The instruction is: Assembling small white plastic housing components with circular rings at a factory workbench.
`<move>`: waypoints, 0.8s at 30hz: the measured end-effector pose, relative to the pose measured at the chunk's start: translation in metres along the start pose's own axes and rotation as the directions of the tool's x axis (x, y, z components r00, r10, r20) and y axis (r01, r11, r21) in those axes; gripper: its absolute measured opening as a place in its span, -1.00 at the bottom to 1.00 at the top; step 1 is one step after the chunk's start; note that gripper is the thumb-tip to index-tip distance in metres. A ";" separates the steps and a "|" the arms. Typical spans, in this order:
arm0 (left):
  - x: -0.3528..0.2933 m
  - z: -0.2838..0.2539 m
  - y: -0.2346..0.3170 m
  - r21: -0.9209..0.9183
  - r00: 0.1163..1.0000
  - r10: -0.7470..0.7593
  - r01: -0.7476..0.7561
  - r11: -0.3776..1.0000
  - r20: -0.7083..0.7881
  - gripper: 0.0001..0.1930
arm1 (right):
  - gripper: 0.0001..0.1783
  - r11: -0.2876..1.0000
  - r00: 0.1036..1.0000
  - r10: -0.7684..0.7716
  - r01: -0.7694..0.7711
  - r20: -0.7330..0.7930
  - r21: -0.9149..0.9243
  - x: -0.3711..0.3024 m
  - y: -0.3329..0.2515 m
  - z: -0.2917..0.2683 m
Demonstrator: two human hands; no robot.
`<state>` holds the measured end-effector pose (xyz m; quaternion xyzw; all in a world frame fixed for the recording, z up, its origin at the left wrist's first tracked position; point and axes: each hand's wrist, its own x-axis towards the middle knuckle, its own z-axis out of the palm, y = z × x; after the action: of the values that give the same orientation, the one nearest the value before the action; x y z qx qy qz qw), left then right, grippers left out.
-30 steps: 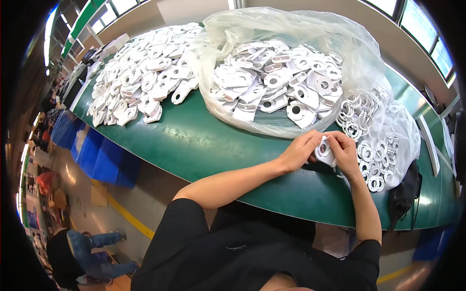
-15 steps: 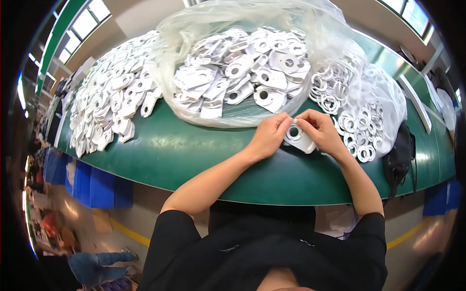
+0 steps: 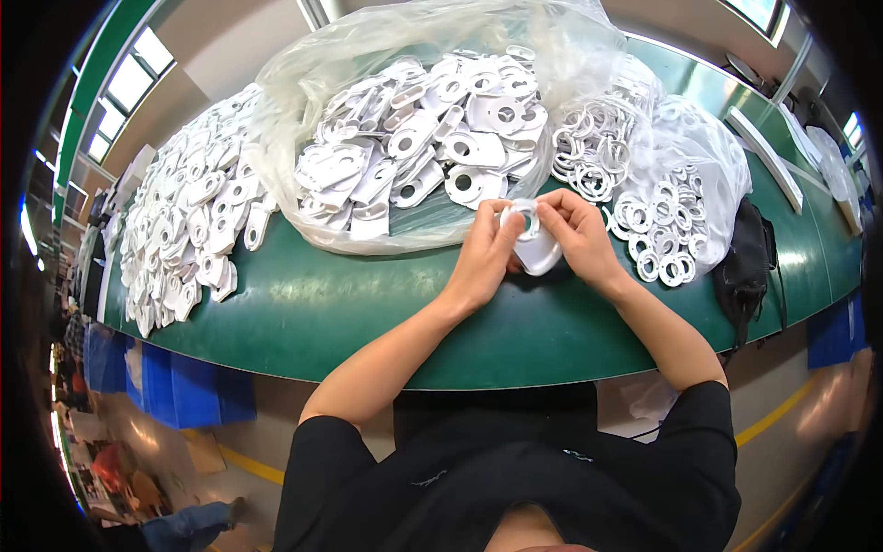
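White holed plate [image 3: 541, 255]: held up between both hands over the near part of the green desk [image 3: 340, 317], ringed hole uppermost, rounded end slanting down toward the person.
Left forearm [image 3: 375, 375]: rises to the right from a black sleeve, elbow bent outward.
Left hand [image 3: 482, 248]: fingers curled, thumb along the plate's upper left edge; this grip is closed on it.
Right forearm [image 3: 670, 333]: slants up and to the left, mirroring the other.
Right hand [image 3: 583, 239]: back of the hand upward, thumb and bent fingers pinching the plate near its hole; this grip is closed on it too.
Clear plastic bag [image 3: 354, 243]: just beyond the hands, opened around a heap of similar plates.
White rings [image 3: 664, 221]: piled beyond and to the right of the right hand.
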<state>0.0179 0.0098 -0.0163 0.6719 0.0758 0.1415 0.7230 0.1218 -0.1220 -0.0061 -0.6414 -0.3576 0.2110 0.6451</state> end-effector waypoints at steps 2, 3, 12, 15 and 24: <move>-0.002 0.005 0.000 -0.040 0.998 0.000 0.002 0.999 0.063 -0.64 | -0.82 0.984 0.994 0.028 -0.008 -0.108 0.176 0.003 0.003 0.001; -0.003 0.005 -0.001 -0.039 0.998 0.002 0.001 0.999 0.065 -0.64 | -0.82 0.984 0.994 0.026 -0.006 -0.110 0.176 0.003 0.002 0.001; -0.008 -0.004 0.005 0.458 0.981 0.127 -0.180 0.871 0.144 -0.59 | -0.76 0.972 0.993 -0.027 -0.001 -0.117 -0.236 0.002 -0.008 0.003; -0.002 -0.010 0.002 0.376 0.973 0.178 -0.222 0.900 0.149 -0.57 | -0.69 0.930 0.999 -0.039 0.038 0.004 -0.367 0.004 -0.014 -0.005; 0.016 -0.052 0.026 0.305 0.971 0.020 -0.095 0.948 0.238 -0.70 | -0.84 0.918 0.999 -0.024 0.031 0.022 -0.394 0.009 0.000 -0.015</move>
<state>0.0148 0.0654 0.0062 0.7922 -0.0072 0.0695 0.6063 0.1389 -0.1253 -0.0028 -0.7514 -0.4072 0.1311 0.5024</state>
